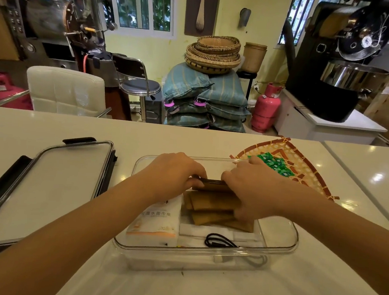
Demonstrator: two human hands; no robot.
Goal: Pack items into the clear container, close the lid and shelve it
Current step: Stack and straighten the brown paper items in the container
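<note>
The clear container [281, 244] stands open on the white counter in front of me. Inside lie a white tissue pack [156, 219], a coiled black cable [218, 241] on white packets, and a fan of brown paper packets [211, 207]. My left hand [175, 171] and my right hand [253, 187] both grip a stack of brown packets [211, 184] from its two ends, holding it over the container's middle. The clear lid [51, 182] with black latches lies flat to the left of the container.
A woven bamboo tray [304, 166] holding several small green sachets [274, 165] sits just behind the container on the right. Beyond the counter's far edge stand a white chair [64, 91], a stool, stacked sacks and a pink gas cylinder.
</note>
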